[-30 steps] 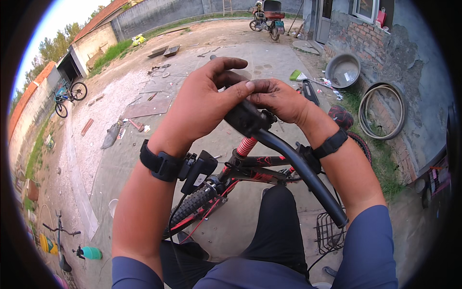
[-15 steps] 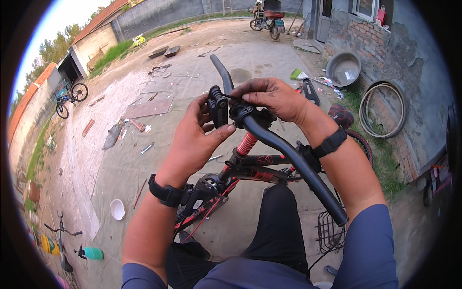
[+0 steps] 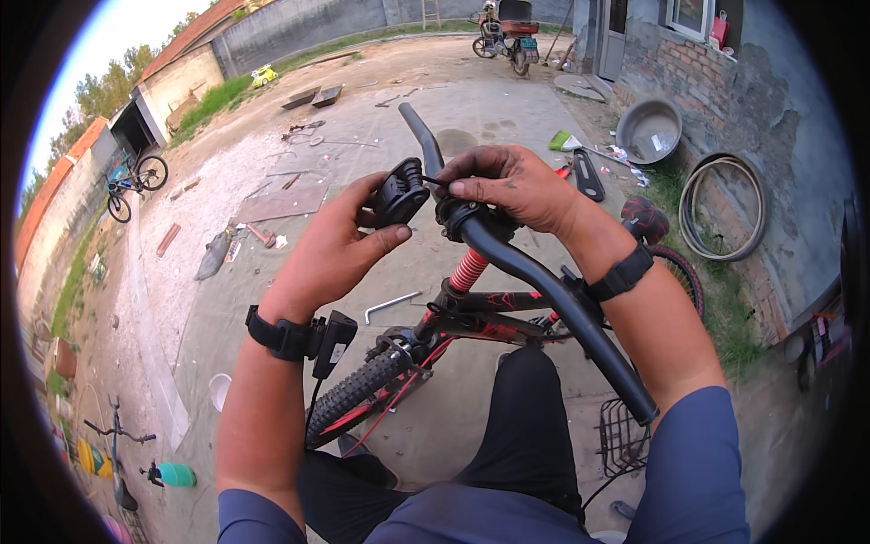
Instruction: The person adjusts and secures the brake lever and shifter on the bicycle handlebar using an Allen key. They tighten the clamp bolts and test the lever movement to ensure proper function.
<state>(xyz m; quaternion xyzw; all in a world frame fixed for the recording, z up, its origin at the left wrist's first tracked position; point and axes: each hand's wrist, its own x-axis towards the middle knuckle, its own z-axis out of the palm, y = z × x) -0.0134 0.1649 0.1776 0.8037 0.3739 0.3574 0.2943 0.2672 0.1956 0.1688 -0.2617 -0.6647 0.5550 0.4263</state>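
My left hand (image 3: 331,240) is closed around a black folding multi-tool (image 3: 401,192), held up just left of the bike's stem. Thumb and forefinger of my right hand (image 3: 517,186) pinch a thin dark key (image 3: 436,180) that sticks out of the tool. Below my right hand is the black stem clamp (image 3: 464,216), partly covered by it. The black handlebar (image 3: 553,304) runs lengthwise from far to near, without grips. Under the stem shows a red ribbed tube (image 3: 468,270), then the black and red frame (image 3: 494,324). The knobby tyre (image 3: 362,390) lies beyond my left forearm.
A bent hex key (image 3: 391,306) lies on the ground left of the bike. Farther off are a hammer (image 3: 262,236), a brush with green bristles (image 3: 564,141) and a grey basin (image 3: 649,131). A coiled tyre (image 3: 722,206) leans on the right wall. A wire basket (image 3: 623,435) sits near my leg.
My left hand has turned the multi-tool from upright to tilted and drawn slightly left with its forearm, baring the tyre and bent hex key. My right hand keeps its pinch.
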